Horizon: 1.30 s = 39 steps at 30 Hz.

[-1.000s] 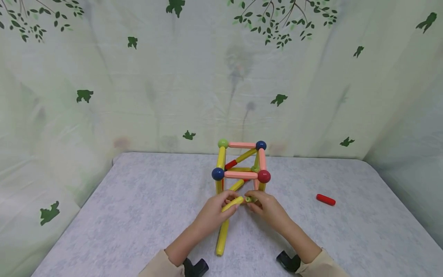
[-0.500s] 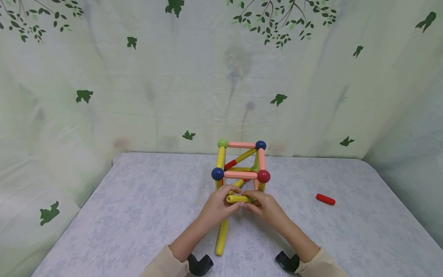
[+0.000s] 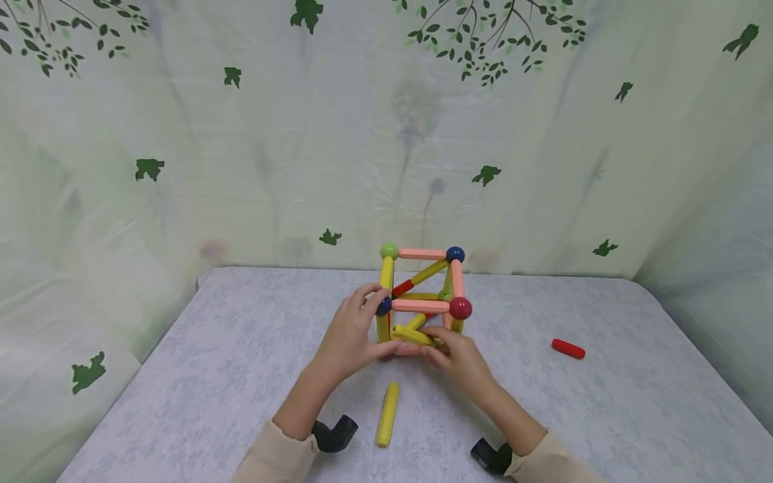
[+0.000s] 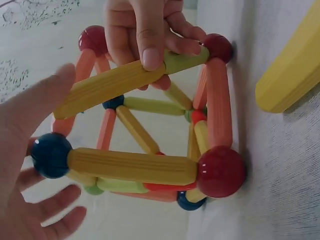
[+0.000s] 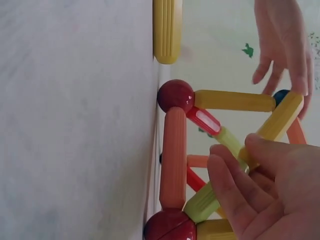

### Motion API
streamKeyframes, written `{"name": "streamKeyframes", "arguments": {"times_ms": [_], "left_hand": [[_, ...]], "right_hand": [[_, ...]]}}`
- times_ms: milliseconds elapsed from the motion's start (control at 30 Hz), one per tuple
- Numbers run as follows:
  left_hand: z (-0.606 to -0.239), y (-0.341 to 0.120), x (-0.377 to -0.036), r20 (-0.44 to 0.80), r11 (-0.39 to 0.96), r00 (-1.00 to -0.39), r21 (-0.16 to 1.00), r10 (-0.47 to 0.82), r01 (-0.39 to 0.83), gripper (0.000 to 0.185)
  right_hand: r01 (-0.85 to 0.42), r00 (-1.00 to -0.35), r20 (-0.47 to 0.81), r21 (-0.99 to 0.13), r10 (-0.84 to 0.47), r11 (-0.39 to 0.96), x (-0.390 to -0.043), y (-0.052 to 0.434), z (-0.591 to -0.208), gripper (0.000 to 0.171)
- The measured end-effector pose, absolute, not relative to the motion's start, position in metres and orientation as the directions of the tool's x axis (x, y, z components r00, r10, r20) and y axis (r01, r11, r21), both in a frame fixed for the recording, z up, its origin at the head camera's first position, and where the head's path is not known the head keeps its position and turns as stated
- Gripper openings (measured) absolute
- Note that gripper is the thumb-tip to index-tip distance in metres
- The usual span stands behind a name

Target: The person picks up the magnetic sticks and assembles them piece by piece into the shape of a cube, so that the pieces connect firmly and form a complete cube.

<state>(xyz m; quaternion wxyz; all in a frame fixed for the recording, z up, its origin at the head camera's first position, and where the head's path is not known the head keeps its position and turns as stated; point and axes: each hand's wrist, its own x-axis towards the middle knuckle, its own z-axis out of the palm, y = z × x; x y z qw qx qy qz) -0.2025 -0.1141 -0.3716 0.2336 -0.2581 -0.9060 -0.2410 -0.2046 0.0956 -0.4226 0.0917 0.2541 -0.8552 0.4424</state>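
A frame of coloured magnetic rods and balls stands mid-table. My right hand (image 3: 461, 362) pinches a yellow rod (image 4: 110, 87), end to end with a short light green rod (image 4: 187, 60). This pair slants across the frame's near face, its green end at a lower red ball (image 4: 218, 48) and its yellow end rising towards the upper blue ball (image 4: 51, 155). My left hand (image 3: 347, 335) is spread around that blue ball, fingers beyond it, thumb near the rod's raised end. A pink rod (image 5: 173, 160) runs along the bottom between two red balls.
A loose yellow rod (image 3: 388, 414) lies on the table in front of the frame, between the forearms. Farther right lies a short red rod (image 3: 568, 348). Behind the table (image 3: 253, 302) hangs a leaf-printed cloth (image 3: 272, 168).
My left hand brought the yellow rod against the green one in my right hand, then let go and moved up to the blue ball. The right hand now pinches the joined, tilted pair.
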Motion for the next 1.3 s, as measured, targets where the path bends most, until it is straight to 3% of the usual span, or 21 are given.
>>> {"name": "streamKeyframes", "arguments": {"times_ms": [100,333,500,1067,1200,1300], "left_hand": [[-0.375,-0.114,-0.206,0.528,0.719,-0.783,0.397,0.329,0.570,0.067],[-0.385,-0.109,-0.210,0.644,0.634,-0.716,0.442,0.268,0.635,0.049],[-0.387,-0.105,-0.210,0.656,0.618,-0.715,0.466,0.239,0.634,0.043],[-0.393,-0.095,-0.209,0.660,0.565,-0.701,0.481,0.270,0.670,0.047],[-0.394,-0.097,-0.203,0.633,0.576,-0.729,0.504,0.260,0.643,0.062],[-0.398,-0.101,-0.193,0.567,0.582,-0.786,0.563,0.245,0.587,0.072]], "right_hand": [[-0.480,-0.877,0.372,-0.714,-0.304,0.510,-0.205,0.090,-0.422,0.030],[-0.472,-0.878,0.419,-0.675,-0.233,0.567,-0.207,0.084,-0.421,0.028],[-0.477,-0.872,0.441,-0.658,-0.215,0.583,-0.207,0.084,-0.422,0.027],[-0.441,-0.892,0.407,-0.685,-0.197,0.580,-0.199,0.097,-0.419,0.032],[-0.512,-0.857,0.447,-0.677,-0.257,0.529,-0.188,0.113,-0.414,0.039],[-0.594,-0.802,0.511,-0.626,-0.309,0.505,-0.180,0.137,-0.409,0.045]]}}
